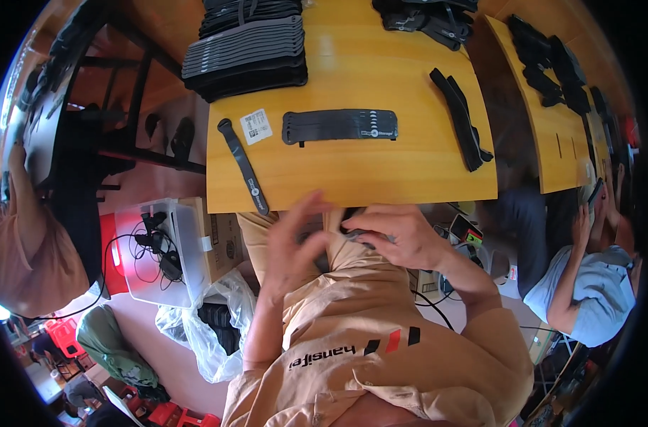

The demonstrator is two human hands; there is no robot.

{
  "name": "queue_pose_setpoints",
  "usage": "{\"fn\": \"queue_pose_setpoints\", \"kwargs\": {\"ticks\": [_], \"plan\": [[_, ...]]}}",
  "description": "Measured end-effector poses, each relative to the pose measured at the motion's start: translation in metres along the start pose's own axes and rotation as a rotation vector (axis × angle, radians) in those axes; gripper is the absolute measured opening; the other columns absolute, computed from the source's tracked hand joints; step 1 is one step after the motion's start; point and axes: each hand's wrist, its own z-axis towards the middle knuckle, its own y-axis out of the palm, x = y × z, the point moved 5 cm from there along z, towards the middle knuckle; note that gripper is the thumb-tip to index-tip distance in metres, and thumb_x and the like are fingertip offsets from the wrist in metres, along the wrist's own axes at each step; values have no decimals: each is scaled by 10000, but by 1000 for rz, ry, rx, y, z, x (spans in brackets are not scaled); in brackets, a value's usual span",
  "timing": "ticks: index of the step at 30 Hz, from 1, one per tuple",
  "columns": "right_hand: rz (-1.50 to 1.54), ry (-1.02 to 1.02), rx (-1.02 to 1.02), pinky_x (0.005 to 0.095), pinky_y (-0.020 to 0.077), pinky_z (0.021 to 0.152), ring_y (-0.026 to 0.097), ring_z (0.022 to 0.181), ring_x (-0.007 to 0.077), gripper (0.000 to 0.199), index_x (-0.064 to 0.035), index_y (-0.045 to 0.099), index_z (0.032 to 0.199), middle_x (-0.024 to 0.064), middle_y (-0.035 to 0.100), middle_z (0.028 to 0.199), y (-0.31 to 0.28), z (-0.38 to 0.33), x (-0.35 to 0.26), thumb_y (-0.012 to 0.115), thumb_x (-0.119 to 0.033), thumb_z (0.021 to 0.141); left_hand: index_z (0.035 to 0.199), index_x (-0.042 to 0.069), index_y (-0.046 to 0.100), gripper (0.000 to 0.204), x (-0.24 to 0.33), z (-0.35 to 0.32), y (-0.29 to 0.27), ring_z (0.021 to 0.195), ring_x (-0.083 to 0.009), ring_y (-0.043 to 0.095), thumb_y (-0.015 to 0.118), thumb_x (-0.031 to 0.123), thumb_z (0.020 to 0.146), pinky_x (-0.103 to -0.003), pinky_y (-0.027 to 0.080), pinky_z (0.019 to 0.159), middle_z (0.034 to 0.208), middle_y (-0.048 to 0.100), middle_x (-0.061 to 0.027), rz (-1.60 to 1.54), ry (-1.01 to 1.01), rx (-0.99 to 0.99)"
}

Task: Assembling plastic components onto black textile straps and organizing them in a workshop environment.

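Note:
My right hand (403, 233) is closed on a black strap (354, 229) just in front of the table's near edge, above my lap. Most of that strap is hidden by the fingers. Slightly blurred, my left hand (295, 245) is held to its left with fingers spread and nothing in them. On the yellow table (381, 174), a single black strap (243, 167) slants toward the near edge beside a white label (256, 127). A flat stack of black straps (338, 126) lies crosswise in the middle. Folded black straps (460, 121) rest near the right edge.
A tall pile of black straps (245, 50) stands at the far left of the table, with another bundle (432, 25) far right. Below left are a clear plastic bin (164, 249) with cables and a plastic bag (213, 327). Other people sit at both sides.

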Motion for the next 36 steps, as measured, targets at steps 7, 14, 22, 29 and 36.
{"fn": "queue_pose_setpoints", "kwargs": {"ticks": [7,14,22,29,36], "plan": [[338,308,257,230,485,587,603,656,121,152,35,605,921,81,631,777,-33,-14,51,563,95,787,940,-36,602,158,-26,10,9,626,-51,535,622,84,840,-193,460,584,695,574,-12,-107,-546,-759],[621,529,397,187,467,586,584,672,82,111,45,590,904,47,610,781,-41,-15,110,549,87,810,856,-28,618,95,-44,65,-17,638,-53,554,615,65,836,-188,454,580,700,594,-13,43,-350,-516],[315,397,635,185,423,631,536,683,57,98,30,625,847,24,595,783,-60,8,136,614,74,760,837,1,620,69,-59,108,0,528,-29,459,659,47,803,-166,349,459,632,537,32,39,-219,-105],[160,404,768,192,434,582,519,630,53,140,18,636,866,31,595,753,-61,10,155,624,81,742,908,0,625,94,-73,116,6,546,-64,526,633,36,821,-175,410,487,668,579,-12,-15,-256,14],[135,398,807,184,430,549,518,607,49,150,20,633,865,35,603,737,-60,9,157,613,94,735,919,-31,624,111,-76,115,6,576,-70,544,631,11,817,-182,454,520,716,597,-28,47,-266,20]]}}
